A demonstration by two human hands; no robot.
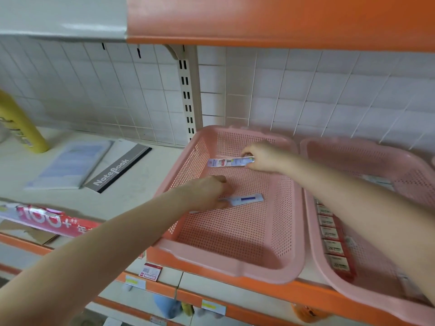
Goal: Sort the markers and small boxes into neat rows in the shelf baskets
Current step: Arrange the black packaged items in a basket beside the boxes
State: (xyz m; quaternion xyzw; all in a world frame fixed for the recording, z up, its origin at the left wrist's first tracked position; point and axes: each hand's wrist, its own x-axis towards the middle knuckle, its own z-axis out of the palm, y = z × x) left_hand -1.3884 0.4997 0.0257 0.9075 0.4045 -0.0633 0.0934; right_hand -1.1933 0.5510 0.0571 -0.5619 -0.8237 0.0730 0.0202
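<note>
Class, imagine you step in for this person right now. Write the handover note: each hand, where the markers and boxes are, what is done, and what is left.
Left hand: fingers on the near marker in the left basket; blur hides the grip.
Right hand: grips the right end of the far marker, at the back of the same basket.
Done: small boxes lie in a row along the left wall of the right basket.
Left: the two markers lie apart and not parallel, so line them up, probably side by side.
</note>
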